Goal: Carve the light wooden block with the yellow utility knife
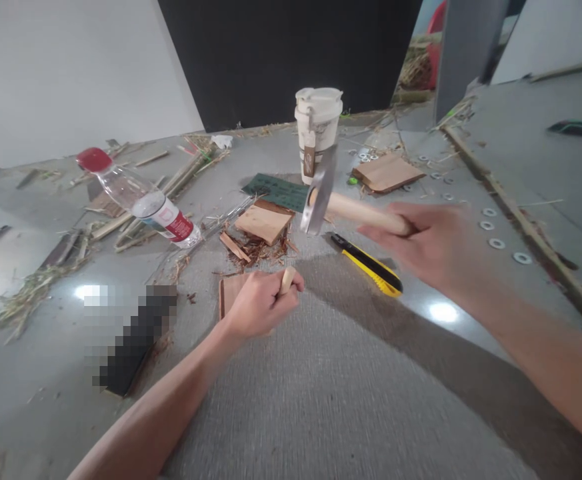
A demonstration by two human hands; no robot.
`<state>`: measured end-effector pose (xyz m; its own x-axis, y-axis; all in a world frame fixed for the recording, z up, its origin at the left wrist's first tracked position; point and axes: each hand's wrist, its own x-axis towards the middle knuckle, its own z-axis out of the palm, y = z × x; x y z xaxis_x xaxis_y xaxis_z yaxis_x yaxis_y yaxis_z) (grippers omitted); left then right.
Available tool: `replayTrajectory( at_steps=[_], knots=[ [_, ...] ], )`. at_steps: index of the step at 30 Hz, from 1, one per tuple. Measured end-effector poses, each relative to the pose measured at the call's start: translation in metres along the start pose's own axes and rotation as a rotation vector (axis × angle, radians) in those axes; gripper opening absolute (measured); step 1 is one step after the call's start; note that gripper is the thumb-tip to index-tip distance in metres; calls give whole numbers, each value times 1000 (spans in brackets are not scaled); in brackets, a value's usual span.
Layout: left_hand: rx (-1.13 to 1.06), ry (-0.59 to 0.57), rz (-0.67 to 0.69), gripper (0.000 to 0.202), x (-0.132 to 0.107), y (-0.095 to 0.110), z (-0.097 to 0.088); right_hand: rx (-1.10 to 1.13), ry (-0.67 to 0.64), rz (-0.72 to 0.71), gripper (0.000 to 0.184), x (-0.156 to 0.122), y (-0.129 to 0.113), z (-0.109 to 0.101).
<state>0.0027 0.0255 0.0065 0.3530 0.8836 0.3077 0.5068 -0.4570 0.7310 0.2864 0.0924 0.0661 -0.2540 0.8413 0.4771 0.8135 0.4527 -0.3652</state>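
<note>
My right hand (423,247) is closed round the pale wooden handle of a hammer (319,200), held raised over the floor with its metal head towards the left. That hand and arm are slightly blurred. My left hand (261,300) makes a fist round a light wooden handle (287,280), whose rounded end pokes up from the fingers; the rest of it is hidden. Behind the left hand, partly covered by it, lies a reddish piece of wood (228,293). Farther off, another wooden block (263,221) rests among brown shavings. A yellow and black utility knife (368,263) lies below the hammer.
A lidded white cup (318,127) stands behind the hammer, near a green sheet (275,190). At left, a red-capped plastic bottle (141,200) leans over straw and sticks. Several metal washers (495,243) and a wooden board (388,173) are at right. A dark block (135,343) is partly pixelated.
</note>
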Motion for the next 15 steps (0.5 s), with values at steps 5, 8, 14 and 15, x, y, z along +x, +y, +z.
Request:
replayTrajectory(
  at_steps=[5,8,14,15],
  knots=[
    [6,11,35,20,0,-3,0,40,-286,-82,68,17,6,-37],
    [10,17,37,20,1,-2,0,75,-309,-49,71,21,12,-52],
    [27,26,24,21,0,-1,-1,43,-483,-74,74,19,20,-59],
    [28,25,24,21,0,-1,-1,78,-482,-44,74,18,20,-59]
  ],
)
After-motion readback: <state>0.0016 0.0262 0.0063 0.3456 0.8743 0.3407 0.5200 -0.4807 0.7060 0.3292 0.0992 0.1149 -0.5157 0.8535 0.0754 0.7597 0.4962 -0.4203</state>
